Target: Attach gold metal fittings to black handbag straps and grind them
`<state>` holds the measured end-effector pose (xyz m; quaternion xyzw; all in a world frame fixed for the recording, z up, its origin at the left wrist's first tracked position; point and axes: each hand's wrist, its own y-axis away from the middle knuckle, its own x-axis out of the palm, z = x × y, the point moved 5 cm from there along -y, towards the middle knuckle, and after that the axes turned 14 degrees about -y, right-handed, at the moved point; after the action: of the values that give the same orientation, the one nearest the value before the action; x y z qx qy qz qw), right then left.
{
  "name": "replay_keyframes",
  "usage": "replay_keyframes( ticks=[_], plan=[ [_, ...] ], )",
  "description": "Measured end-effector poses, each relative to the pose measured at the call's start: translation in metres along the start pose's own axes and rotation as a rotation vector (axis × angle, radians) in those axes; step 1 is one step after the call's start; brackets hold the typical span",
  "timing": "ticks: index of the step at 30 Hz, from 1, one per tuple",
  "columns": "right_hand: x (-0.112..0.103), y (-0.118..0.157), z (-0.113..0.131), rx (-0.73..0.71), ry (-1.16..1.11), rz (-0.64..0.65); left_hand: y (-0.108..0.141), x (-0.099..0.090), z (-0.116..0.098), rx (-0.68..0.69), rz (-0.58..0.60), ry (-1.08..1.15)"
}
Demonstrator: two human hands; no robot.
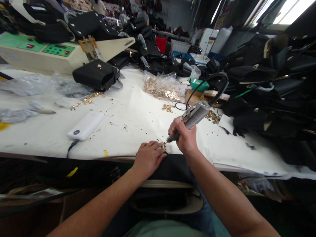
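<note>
My right hand (185, 135) is wrapped round a grey corded power screwdriver (195, 116), tilted so that its tip points down and left. That tip is at a small gold metal clasp (163, 145) by the table's front edge. My left hand (150, 157) presses with its fingertips at the clasp, on the flap of a black bag (175, 166). The bag hangs over the edge towards my lap, its light-rimmed opening facing up.
Gold fittings in clear bags (166, 90) lie mid-table, with loose ones nearby. A white power bank (86, 125) is at the left, below a beige machine (59, 54) and a black bag (95, 75). Black bags (261, 72) are piled at the right. People stand far back.
</note>
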<state>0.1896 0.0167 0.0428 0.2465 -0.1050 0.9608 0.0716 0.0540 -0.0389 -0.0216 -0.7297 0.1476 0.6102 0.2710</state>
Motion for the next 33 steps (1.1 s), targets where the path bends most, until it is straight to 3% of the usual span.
replay_keyframes(
  ticks=[8,33],
  plan=[
    [-0.007,0.028,-0.017,0.087,-0.064,-0.053,0.0,0.001,0.0,-0.019,-0.012,0.003],
    [-0.008,0.031,-0.023,0.084,-0.072,-0.08,0.0,0.004,0.002,-0.006,0.001,0.022]
  ],
)
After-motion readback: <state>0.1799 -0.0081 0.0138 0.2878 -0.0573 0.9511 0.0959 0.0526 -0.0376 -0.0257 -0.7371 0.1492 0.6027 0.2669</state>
